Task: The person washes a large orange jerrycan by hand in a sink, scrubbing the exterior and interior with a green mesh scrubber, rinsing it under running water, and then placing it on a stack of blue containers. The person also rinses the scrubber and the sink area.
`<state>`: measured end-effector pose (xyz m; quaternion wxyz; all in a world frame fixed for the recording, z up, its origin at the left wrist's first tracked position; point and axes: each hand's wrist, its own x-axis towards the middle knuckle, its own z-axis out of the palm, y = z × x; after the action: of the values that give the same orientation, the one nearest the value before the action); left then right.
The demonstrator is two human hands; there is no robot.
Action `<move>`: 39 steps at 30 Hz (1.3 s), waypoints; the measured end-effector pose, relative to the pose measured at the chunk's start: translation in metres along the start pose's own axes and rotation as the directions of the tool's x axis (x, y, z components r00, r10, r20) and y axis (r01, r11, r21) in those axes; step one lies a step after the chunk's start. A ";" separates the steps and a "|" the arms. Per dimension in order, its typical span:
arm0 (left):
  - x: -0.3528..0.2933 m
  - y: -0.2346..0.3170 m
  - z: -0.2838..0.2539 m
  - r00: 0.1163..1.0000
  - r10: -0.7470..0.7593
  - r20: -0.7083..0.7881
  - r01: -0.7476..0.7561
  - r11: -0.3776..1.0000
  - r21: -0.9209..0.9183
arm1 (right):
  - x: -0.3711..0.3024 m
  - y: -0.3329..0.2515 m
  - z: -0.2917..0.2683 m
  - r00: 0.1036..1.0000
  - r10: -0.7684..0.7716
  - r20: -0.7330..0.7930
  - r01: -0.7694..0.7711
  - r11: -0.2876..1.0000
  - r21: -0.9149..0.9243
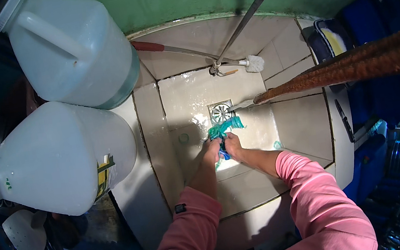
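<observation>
My left hand (212, 150) and my right hand (233, 146) are close together, low over a wet tiled basin (183, 94). Both are closed on a crumpled teal and blue piece (225, 127), thin and glossy; I cannot tell whether it is plastic or cloth. Its teal end sticks out beyond my fingers toward the square metal drain (214, 107). A darker blue part shows between and below my hands. My fingertips are partly hidden in the folds.
Two big whitish jugs, an upper one (59, 47) and a lower one (56, 158), stand left. A thin pipe with a tap (226, 73), a white-headed brush (254, 63) and a long brown shaft (335, 67) reach over the basin. A black-handled knife (344, 120) lies on the right ledge.
</observation>
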<state>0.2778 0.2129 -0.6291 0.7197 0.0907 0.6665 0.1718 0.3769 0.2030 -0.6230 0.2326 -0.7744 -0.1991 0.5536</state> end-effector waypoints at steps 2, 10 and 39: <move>-0.003 0.012 0.004 0.968 0.190 -0.167 -0.185 0.982 0.041 | 0.000 -0.017 0.004 0.994 -0.084 0.071 0.083 0.996 0.007; -0.033 0.066 -0.046 0.801 0.480 -0.359 -0.079 0.678 0.731 | 0.005 -0.087 -0.033 0.905 -0.404 0.137 0.350 0.521 -0.778; 0.028 0.017 -0.034 0.967 -0.122 -0.222 -0.025 0.825 -0.564 | -0.013 -0.066 0.015 0.813 -0.098 0.574 0.420 0.782 -0.461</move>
<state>0.2436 0.2356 -0.6521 0.6293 -0.1646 0.6731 0.3518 0.3551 0.2510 -0.5789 0.0051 -0.5914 -0.5186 0.6175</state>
